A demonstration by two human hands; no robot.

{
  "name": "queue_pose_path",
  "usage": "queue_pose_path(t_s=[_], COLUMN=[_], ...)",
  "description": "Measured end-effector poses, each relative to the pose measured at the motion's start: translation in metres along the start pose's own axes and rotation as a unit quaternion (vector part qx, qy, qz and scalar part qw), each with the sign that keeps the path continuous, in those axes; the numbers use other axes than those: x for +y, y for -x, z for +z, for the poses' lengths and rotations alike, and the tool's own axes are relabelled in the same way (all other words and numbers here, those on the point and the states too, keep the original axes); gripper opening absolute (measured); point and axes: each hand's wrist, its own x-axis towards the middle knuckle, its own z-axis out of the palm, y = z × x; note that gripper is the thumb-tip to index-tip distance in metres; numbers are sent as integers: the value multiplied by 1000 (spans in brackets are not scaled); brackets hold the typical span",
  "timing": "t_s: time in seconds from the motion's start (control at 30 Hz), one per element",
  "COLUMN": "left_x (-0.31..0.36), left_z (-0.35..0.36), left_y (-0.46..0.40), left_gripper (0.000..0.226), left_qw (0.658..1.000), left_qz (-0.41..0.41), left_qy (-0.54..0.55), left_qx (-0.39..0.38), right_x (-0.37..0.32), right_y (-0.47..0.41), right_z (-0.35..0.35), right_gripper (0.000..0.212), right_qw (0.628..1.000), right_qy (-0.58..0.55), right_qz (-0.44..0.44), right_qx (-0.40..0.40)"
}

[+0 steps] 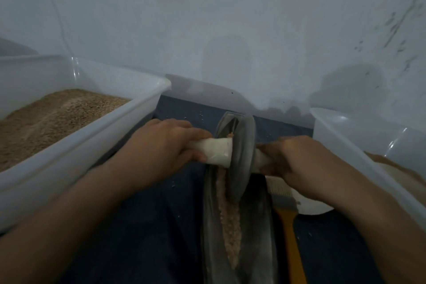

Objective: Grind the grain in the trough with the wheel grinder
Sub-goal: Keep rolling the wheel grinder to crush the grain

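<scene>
**Both hands on the wheel grinder, wheel toward the far end of the trough**

Wheel grinder (242, 157) stands upright in the dark, narrow trough (258, 226), nearer its far end. Its white-wrapped axle handle (217, 151) sticks out to either side.

Left hand (161, 145): fingers curled around the left handle, thumb underneath. Right hand (297, 163): fingers wrapped around the right stub of the handle, close against the wheel (the grip itself is partly hidden behind the knuckles).

Grain (229, 221) lies as a pale, coarse strip along the trough's groove, from the wheel toward the near end; a little shows just beyond the wheel too.

Around it: a clear plastic tub (103, 136) on the left, holding brown grain. Another clear tub (359, 145) on the right, contents unclear, possibly a tan powder. A brush with an orange handle (290, 237) lies just beside the trough's right edge. Scattered specks on the dark blue cloth (147, 226).
</scene>
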Motion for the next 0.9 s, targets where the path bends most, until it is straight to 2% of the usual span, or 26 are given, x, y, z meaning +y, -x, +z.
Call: queue_pose_path(t_s=[0.07,0.17,0.3,0.43,0.5,0.63,0.73,0.83,0.9], left_x=[-1,-5,-6,-7,-6,-1,1,0,-3], left_z=[11,9,-14,-38,-42,-31,-10,10,14], left_y=[-2,-3,2,8,9,5,1,-1,-3], left_gripper=[47,47,40,38,38,35,40,48,49], left_qw=[998,999,984,933,923,966,995,998,998], left_qz=[-1,7,14,41,43,10,-19,-21,-6], left_qy=[-34,7,163,288,300,208,84,-21,-16], left_qx=[49,36,-74,-213,-235,-156,-41,57,65], right_x=[2,2,-5,-12,-13,-8,-1,4,4], right_y=[-5,-5,9,29,34,21,5,-7,-8], right_z=[7,6,-12,-30,-32,-18,-1,10,11], right_gripper=[49,39,20,29,33,25,46,51,46], right_qw=[999,1000,997,993,993,995,999,998,997], right_qy=[3,8,23,3,-13,9,-22,-53,-64], right_qz=[6,-10,-53,-74,-71,-37,-1,12,12], right_qx=[34,25,-41,-94,-98,-89,-35,33,42])
